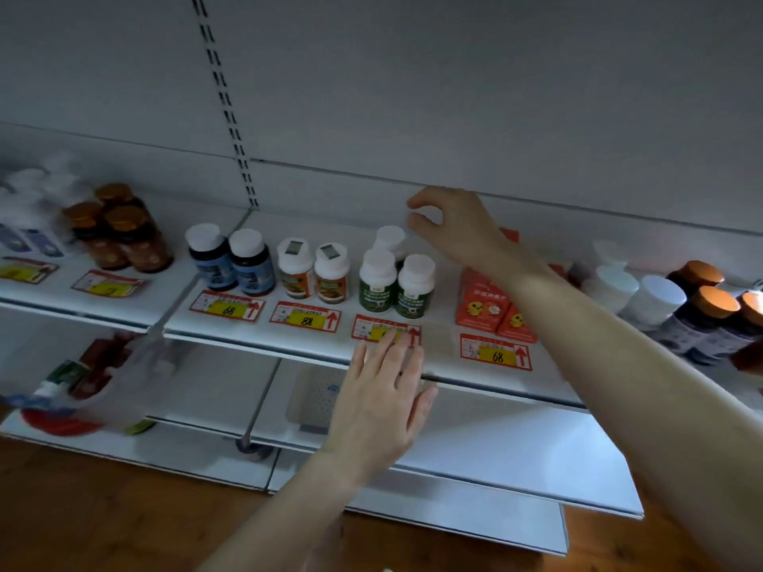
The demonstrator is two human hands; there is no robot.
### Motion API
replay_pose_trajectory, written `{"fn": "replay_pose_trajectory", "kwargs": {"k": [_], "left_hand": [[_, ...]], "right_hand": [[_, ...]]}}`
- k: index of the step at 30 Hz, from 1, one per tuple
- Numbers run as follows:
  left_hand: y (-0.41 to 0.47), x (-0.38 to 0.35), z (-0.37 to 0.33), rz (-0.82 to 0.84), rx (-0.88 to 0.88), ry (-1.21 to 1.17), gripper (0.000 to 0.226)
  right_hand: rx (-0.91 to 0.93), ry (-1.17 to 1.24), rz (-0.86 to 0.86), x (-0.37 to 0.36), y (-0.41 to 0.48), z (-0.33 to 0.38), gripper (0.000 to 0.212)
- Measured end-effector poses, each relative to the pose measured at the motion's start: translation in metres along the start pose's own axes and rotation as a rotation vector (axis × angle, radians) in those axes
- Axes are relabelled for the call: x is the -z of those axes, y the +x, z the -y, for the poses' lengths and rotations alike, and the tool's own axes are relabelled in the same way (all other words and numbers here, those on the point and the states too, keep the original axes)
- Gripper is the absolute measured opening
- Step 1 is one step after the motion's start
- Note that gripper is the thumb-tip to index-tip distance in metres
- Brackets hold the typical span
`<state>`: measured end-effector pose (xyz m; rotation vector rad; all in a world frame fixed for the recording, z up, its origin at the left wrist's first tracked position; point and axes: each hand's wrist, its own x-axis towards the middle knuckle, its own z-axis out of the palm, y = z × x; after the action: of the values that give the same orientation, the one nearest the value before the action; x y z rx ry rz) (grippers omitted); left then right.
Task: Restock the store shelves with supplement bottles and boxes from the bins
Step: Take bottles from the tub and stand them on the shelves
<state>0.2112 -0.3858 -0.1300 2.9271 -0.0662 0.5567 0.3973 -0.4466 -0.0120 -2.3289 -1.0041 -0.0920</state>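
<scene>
Three green-labelled bottles (377, 282) with white caps stand on the white shelf (437, 353), one behind the other two. My right hand (450, 225) hovers just right of and above the rear green bottle, fingers loosely curled and holding nothing. My left hand (384, 390) lies flat with straight fingers at the shelf's front edge, its fingertips over a red and yellow price tag (386, 330). Orange boxes (491, 307) stand to the right, partly hidden by my right forearm.
Blue-labelled bottles (231, 262) and orange-labelled bottles (313, 270) stand left of the green ones. Brown bottles (119, 229) sit further left. White-capped and orange-capped bottles (677, 307) fill the right end. Lower shelves and a wooden floor (103, 501) lie below.
</scene>
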Motion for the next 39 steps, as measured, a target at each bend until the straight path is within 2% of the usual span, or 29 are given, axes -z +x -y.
{"fn": "replay_pose_trajectory", "kwargs": {"k": [5, 11, 15, 20, 25, 30, 34, 39], "left_hand": [[-0.047, 0.037, 0.056, 0.003, 0.1, 0.062, 0.065], [-0.139, 0.093, 0.151, -0.062, 0.286, 0.13, 0.067], [-0.214, 0.128, 0.207, -0.101, 0.405, 0.181, 0.05], [-0.288, 0.153, 0.261, -0.119, 0.542, 0.21, 0.047], [-0.324, 0.155, 0.308, -0.111, 0.657, 0.243, 0.047], [-0.333, 0.14, 0.366, -0.04, 0.738, 0.239, 0.068], [-0.321, 0.124, 0.424, 0.031, 0.799, 0.213, 0.054], [-0.302, 0.102, 0.492, 0.081, 0.844, 0.167, 0.048]], "right_hand": [[0.1, 0.053, 0.062, -0.056, 0.015, 0.084, 0.031], [0.275, 0.105, 0.103, -0.14, 0.018, 0.22, 0.026], [0.337, 0.192, 0.157, -0.204, 0.003, 0.307, 0.025], [0.45, 0.166, 0.285, -0.267, -0.014, 0.379, 0.026], [0.443, 0.119, 0.419, -0.329, -0.003, 0.397, 0.025], [0.367, 0.095, 0.513, -0.39, 0.029, 0.391, 0.02], [0.322, 0.062, 0.58, -0.445, 0.07, 0.38, 0.022], [0.221, 0.033, 0.671, -0.502, 0.118, 0.368, 0.028]]}}
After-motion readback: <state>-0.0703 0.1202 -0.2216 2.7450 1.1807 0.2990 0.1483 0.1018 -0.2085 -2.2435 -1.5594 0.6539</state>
